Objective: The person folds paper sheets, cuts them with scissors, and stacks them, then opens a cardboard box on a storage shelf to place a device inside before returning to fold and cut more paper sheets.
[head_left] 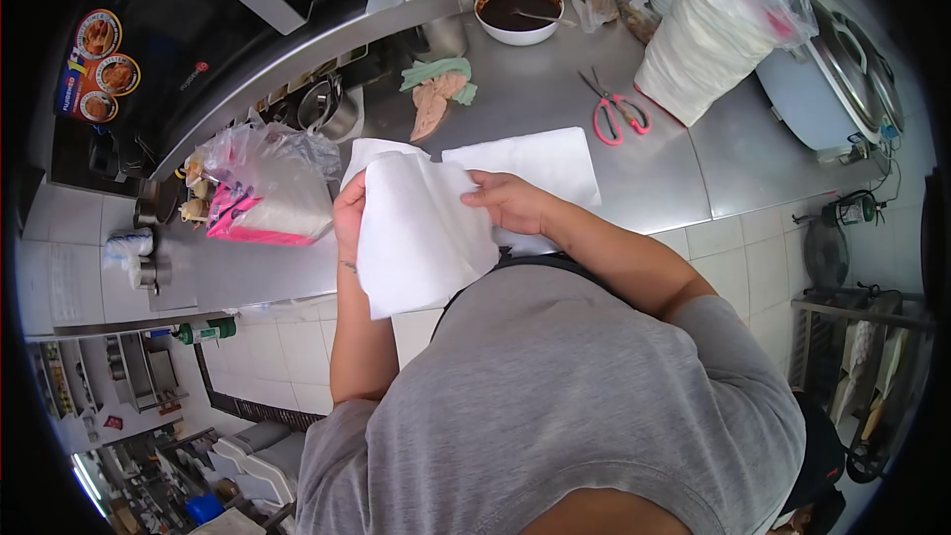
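Note:
My left hand (351,213) is closed on the left edge of a folded white paper sheet (411,233), its fingers partly hidden behind the paper. My right hand (507,202) pinches the upper right edge of the same sheet between thumb and fingers. The paper is held up in front of my body, over the counter's front edge. Under and beyond it, another white sheet (540,163) lies flat on the steel counter. Part of a further white sheet (371,151) shows behind the held one, near my left hand.
Pink-handled scissors (616,111), crumpled cloths (436,89) and a bowl of dark sauce (518,15) with a spoon sit on the steel counter (674,163). Plastic-wrapped white packs stand left (282,203) and right (698,45). A lidded cooker (822,79) is far right.

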A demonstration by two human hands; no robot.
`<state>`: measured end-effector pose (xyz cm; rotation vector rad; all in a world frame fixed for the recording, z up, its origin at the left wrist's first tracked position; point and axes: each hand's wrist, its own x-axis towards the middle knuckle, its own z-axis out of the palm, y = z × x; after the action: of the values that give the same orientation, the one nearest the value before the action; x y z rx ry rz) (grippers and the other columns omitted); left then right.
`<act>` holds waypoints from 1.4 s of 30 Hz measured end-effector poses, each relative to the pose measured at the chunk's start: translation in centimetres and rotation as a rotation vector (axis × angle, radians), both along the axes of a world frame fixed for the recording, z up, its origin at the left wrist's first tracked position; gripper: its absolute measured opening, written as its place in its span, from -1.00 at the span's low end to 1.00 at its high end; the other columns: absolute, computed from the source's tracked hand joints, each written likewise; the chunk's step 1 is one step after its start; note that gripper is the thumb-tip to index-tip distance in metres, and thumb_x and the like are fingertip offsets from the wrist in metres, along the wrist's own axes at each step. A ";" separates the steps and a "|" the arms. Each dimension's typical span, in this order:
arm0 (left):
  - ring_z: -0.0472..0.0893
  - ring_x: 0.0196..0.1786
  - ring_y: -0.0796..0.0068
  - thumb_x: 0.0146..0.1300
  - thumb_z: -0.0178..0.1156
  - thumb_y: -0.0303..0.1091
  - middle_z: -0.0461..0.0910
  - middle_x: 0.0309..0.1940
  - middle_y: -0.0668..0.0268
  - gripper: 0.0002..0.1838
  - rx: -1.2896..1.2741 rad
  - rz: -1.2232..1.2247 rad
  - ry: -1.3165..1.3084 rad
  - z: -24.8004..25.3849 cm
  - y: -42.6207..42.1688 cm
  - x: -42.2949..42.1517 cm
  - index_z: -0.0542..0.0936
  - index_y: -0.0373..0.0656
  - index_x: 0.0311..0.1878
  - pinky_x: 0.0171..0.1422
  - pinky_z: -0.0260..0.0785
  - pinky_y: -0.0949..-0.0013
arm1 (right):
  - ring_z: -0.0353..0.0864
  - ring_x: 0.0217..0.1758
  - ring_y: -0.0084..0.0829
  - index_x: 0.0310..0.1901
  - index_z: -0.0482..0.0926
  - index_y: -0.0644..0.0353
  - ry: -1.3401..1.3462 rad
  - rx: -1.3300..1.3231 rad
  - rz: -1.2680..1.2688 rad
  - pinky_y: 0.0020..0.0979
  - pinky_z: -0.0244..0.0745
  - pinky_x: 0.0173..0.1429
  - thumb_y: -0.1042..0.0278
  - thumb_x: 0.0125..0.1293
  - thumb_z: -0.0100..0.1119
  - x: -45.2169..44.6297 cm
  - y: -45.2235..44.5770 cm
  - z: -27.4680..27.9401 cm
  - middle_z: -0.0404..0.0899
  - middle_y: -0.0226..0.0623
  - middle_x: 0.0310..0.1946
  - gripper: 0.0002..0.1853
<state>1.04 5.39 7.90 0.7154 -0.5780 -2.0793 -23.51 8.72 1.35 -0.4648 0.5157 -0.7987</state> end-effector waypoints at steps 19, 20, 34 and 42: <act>0.62 -0.09 0.22 -0.08 0.43 -0.40 0.61 -0.14 0.07 -0.32 -0.668 0.162 -1.277 -15.4 -3.9 -7.6 0.41 -0.27 0.17 -0.02 0.45 0.31 | 0.58 -0.26 -0.17 0.22 0.37 0.13 1.526 -0.389 -0.765 -0.26 0.48 -0.13 0.58 0.02 0.24 -12.0 1.2 -7.2 0.53 -0.12 -0.34 -0.36; 0.62 -0.13 0.23 -0.07 0.43 -0.39 0.61 -0.17 0.10 -0.32 -0.638 0.122 -1.299 -14.9 -3.8 -7.7 0.41 -0.27 0.17 -0.05 0.45 0.31 | 0.56 -0.27 -0.17 0.22 0.36 0.12 1.532 -0.409 -0.796 -0.26 0.47 -0.14 0.58 0.02 0.24 -11.9 1.3 -7.4 0.51 -0.14 -0.37 -0.35; 0.33 0.24 -0.01 0.05 0.37 -0.30 0.33 0.18 0.02 -0.27 -0.917 0.268 -1.560 -10.7 -1.0 -8.8 0.27 -0.18 0.29 0.31 0.20 0.15 | 0.46 -0.10 -0.48 0.01 0.51 0.20 0.977 -1.013 -1.407 -0.41 0.42 0.01 0.42 0.11 0.33 -9.3 6.4 17.2 0.51 -0.35 -0.11 -0.60; 0.15 0.40 0.00 0.04 0.29 -0.37 0.21 0.30 -0.01 -0.36 -1.073 0.373 -1.678 -10.4 0.5 -5.0 0.35 -0.16 0.25 0.43 -0.03 0.02 | 0.44 -0.05 -0.45 -0.01 0.50 0.19 0.685 -2.413 -1.221 -0.36 0.36 0.06 0.36 0.15 0.27 -7.8 16.4 35.5 0.50 -0.34 -0.10 -0.65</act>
<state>-3.94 5.85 -2.47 1.5295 -1.9617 -0.1821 -31.32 25.13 36.82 -2.8905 0.0870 -2.2608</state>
